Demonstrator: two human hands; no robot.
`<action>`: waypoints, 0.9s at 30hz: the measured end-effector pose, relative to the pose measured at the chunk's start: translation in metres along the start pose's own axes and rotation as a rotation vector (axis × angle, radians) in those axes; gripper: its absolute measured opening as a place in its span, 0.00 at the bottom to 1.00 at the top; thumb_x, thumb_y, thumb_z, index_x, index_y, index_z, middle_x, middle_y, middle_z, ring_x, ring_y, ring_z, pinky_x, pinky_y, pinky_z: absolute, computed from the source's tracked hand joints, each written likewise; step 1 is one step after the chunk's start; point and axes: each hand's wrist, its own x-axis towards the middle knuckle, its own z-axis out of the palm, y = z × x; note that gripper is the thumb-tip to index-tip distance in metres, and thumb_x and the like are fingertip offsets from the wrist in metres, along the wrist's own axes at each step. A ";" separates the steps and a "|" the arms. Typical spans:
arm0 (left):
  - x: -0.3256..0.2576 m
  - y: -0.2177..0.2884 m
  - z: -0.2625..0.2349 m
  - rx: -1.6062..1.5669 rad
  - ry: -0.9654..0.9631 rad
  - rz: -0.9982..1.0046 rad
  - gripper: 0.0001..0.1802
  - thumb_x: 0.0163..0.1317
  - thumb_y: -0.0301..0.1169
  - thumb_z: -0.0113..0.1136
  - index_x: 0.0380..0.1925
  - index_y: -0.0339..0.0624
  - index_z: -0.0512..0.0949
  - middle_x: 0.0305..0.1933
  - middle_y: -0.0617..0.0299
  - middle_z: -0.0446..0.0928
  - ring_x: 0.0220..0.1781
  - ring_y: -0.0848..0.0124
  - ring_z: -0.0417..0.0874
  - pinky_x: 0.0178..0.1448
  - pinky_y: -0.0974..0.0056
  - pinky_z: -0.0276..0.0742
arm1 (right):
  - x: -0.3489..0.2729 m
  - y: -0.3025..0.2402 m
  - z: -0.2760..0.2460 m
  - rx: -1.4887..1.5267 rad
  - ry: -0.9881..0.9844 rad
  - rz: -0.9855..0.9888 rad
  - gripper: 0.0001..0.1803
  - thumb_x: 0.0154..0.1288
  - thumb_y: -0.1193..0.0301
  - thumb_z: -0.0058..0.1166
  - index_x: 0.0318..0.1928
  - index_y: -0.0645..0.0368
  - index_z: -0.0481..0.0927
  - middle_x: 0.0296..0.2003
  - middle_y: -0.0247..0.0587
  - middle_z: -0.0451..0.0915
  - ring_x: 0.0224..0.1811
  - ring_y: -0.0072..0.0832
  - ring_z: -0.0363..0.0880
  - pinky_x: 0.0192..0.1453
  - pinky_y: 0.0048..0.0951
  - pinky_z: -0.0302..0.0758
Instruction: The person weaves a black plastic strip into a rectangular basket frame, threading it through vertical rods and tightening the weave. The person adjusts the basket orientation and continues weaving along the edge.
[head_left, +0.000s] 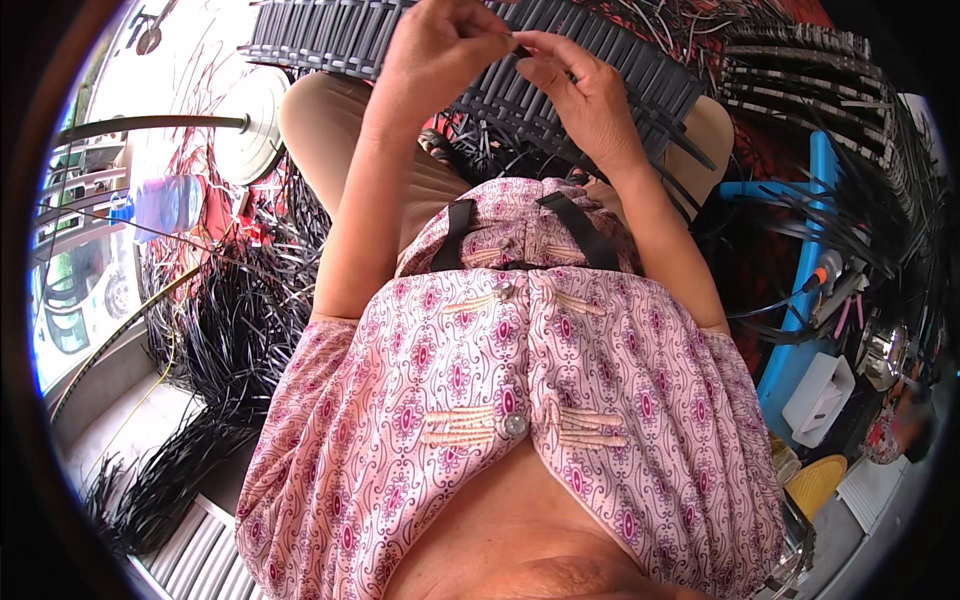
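A dark grey woven panel (600,70) of plastic strips lies across my knees, with loose strip ends sticking out at its right end. Above it my left hand (445,50) is closed in a pinch at the top of the view. My right hand (582,95) is pinched too, its fingertips meeting those of the left. A small dark bit shows between the fingertips, perhaps a strip end, but the fingers hide most of it. Both hands are held just over the panel's woven face.
A big heap of black plastic strips (235,330) lies at my left, near a round pale disc (250,125). On the right stand a stack of woven pieces (810,85), a blue frame (800,290) and a white box (818,400). A yellow woven item (815,485) is below.
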 end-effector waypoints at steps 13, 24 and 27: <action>-0.008 -0.073 0.034 0.820 0.102 -0.006 0.23 0.55 0.36 0.71 0.50 0.46 0.75 0.35 0.60 0.86 0.43 0.56 0.87 0.48 0.51 0.79 | -0.022 0.015 -0.014 0.427 0.223 0.332 0.13 0.71 0.68 0.63 0.46 0.66 0.86 0.38 0.36 0.88 0.30 0.14 0.78 0.38 0.17 0.76; -0.006 -0.083 0.049 0.985 0.173 0.063 0.21 0.58 0.35 0.64 0.52 0.46 0.76 0.34 0.56 0.86 0.40 0.53 0.87 0.44 0.50 0.80 | -0.027 0.012 -0.003 0.180 0.210 0.422 0.12 0.68 0.70 0.64 0.46 0.65 0.87 0.29 0.30 0.85 0.26 0.13 0.76 0.32 0.18 0.75; -0.003 -0.077 0.039 0.872 0.107 0.031 0.21 0.58 0.34 0.65 0.52 0.44 0.77 0.34 0.56 0.87 0.41 0.54 0.88 0.46 0.52 0.81 | -0.025 0.009 -0.002 0.185 0.219 0.439 0.11 0.68 0.71 0.64 0.46 0.66 0.86 0.31 0.32 0.86 0.27 0.13 0.77 0.33 0.19 0.76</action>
